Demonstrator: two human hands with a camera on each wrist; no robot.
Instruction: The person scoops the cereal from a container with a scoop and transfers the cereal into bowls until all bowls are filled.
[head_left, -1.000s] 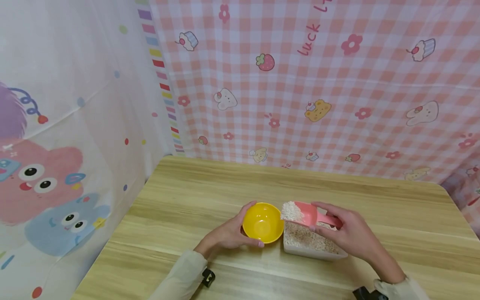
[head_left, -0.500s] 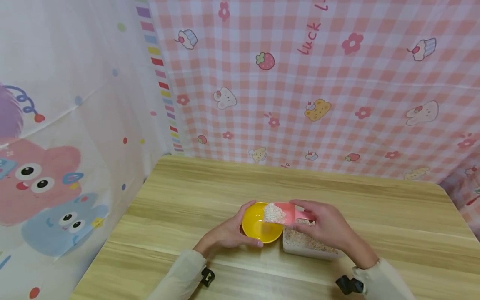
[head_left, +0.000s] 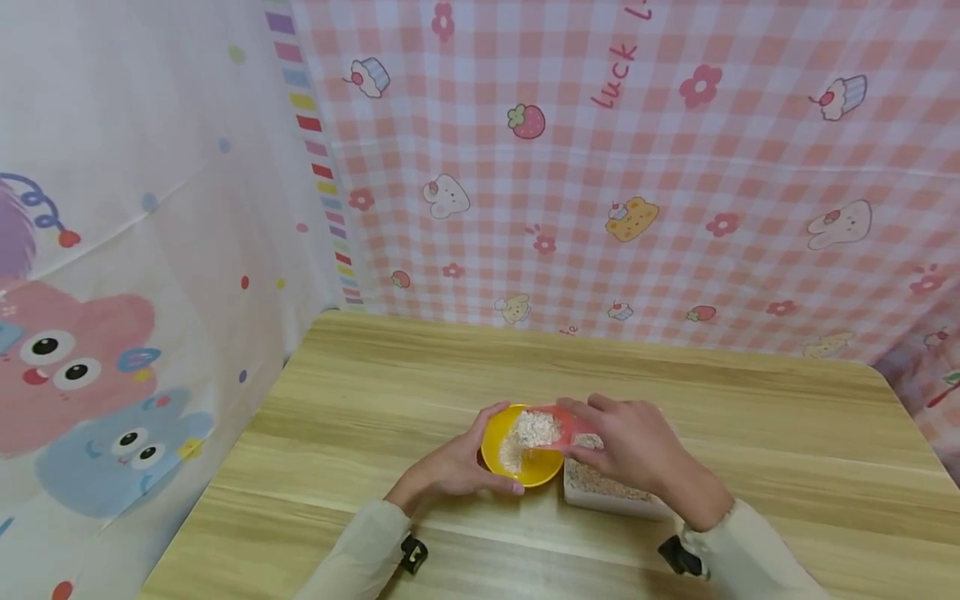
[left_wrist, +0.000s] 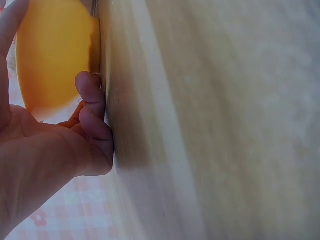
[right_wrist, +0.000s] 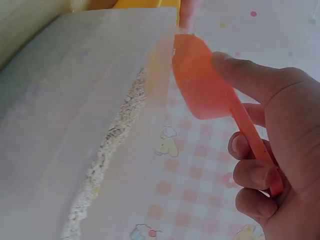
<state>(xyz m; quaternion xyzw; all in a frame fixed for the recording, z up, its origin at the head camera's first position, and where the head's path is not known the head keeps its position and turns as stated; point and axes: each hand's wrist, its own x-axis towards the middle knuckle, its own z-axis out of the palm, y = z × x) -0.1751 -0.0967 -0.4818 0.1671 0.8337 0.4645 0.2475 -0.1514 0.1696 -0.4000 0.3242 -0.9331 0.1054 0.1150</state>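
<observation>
My left hand [head_left: 456, 462] holds the yellow bowl [head_left: 538, 477] on the table, thumb along its near side and fingers at its far side. In the left wrist view the bowl [left_wrist: 55, 55] stands between thumb and fingers, the smaller fingers curled low by the tabletop. Over the bowl, my right hand [head_left: 637, 442] grips a pink scoop [head_left: 564, 425] by its handle. Pale grain flakes [head_left: 538, 428] fill the scoop's front, and some grain [head_left: 511, 455] lies in the bowl. In the right wrist view curled fingers wrap the handle, the scoop [right_wrist: 207, 90] tilted toward the bowl.
A translucent box [head_left: 611, 502] of the same grain stands right beside the bowl, partly under my right hand. The wooden table [head_left: 420, 358] runs back to a pink checked cloth [head_left: 570, 167]; a white printed cloth [head_left: 187, 250] hangs at the left.
My right hand has moved left, carrying the loaded scoop from above the box to over the bowl. Grain now shows in the bowl, which was empty before. My left hand keeps its hold.
</observation>
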